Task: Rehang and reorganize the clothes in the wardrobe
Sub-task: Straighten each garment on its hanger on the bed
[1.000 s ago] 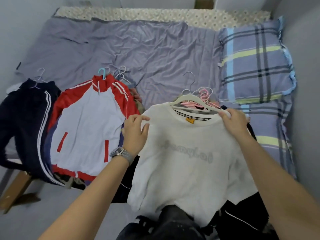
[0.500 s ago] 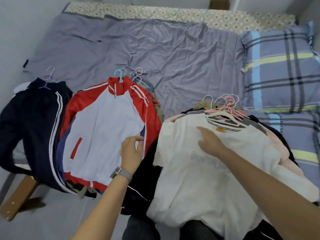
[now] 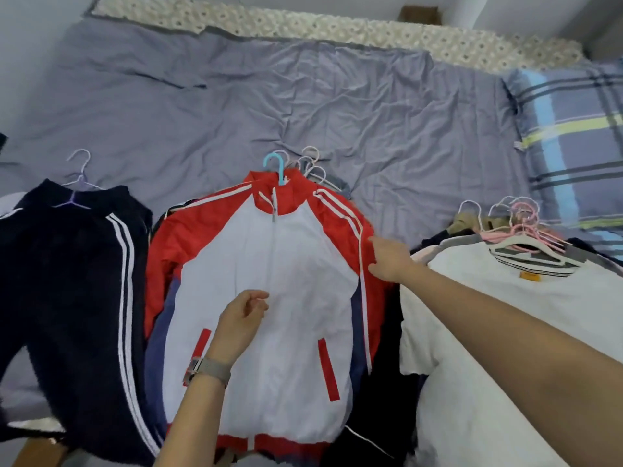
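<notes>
A red and white zip jacket (image 3: 269,264) on a blue hanger (image 3: 276,165) tops the middle pile on the bed. My left hand (image 3: 241,323), with a watch on the wrist, hovers over the jacket's front with loosely curled fingers and holds nothing. My right hand (image 3: 389,259) reaches across to the jacket's red right sleeve and touches its edge; whether it grips the cloth I cannot tell. A white T-shirt (image 3: 505,325) on a white hanger (image 3: 526,251) lies on the right pile. Dark striped trousers (image 3: 77,274) on a purple hanger (image 3: 79,187) lie at the left.
The purple-grey bedsheet (image 3: 303,106) stretches beyond the piles. A plaid pillow (image 3: 573,139) sits at the right, above the pink and white hanger hooks (image 3: 519,210). More hanger hooks (image 3: 312,163) poke out behind the jacket. A wooden bed edge (image 3: 37,449) shows at the lower left.
The white T-shirt was held up by both hands, then laid on the right pile. My right hand has left it and moved to the jacket's sleeve; my left hand moved onto the jacket front.
</notes>
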